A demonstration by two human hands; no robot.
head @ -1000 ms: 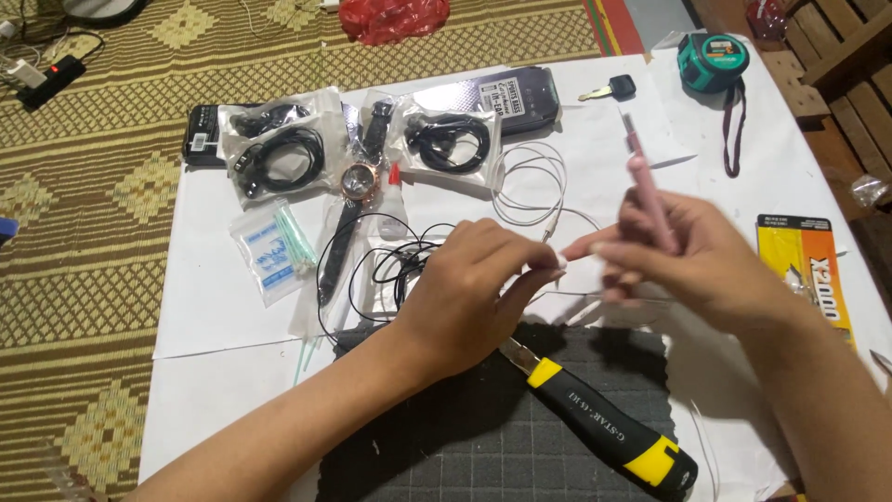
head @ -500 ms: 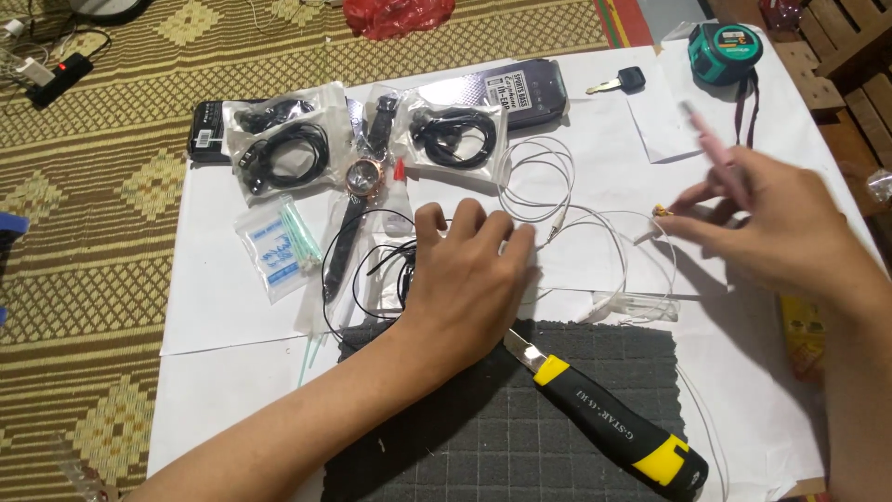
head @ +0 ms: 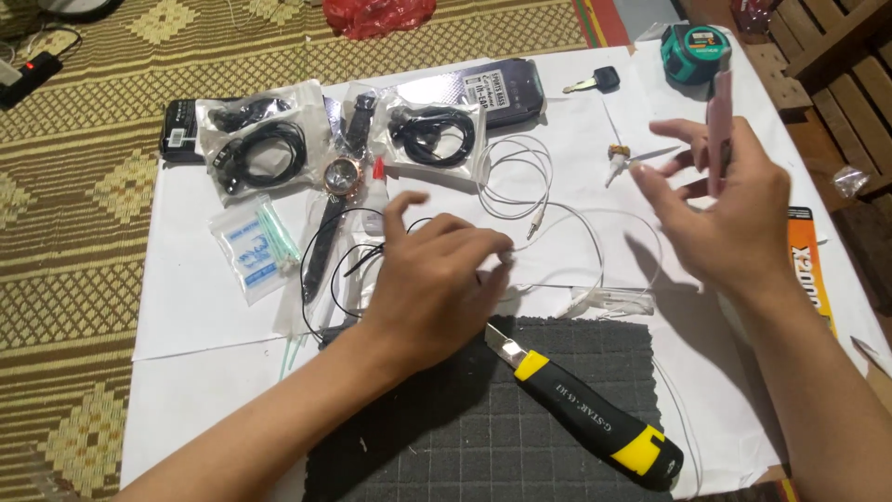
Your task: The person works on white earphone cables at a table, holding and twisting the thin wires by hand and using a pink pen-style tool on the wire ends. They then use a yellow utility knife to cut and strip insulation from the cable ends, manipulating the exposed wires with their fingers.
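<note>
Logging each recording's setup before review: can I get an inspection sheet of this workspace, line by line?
Surface: white paper sheets laid over a patterned woven mat; dark grey gridded foam pad at the near edge.
Job's things: thin white earphone cable under the left hand; slim pink pen-shaped tool in the raised right hand.
Clutter: yellow-and-black utility knife, rose-gold wristwatch, bagged black earphones, packet of cotton swabs, teal tape measure, black-headed key.
Grippers: both hands bare, fingers loosely spread.
Cables: loose black wire loops by the left hand.
Surroundings: wooden slats, red plastic bag.
</note>
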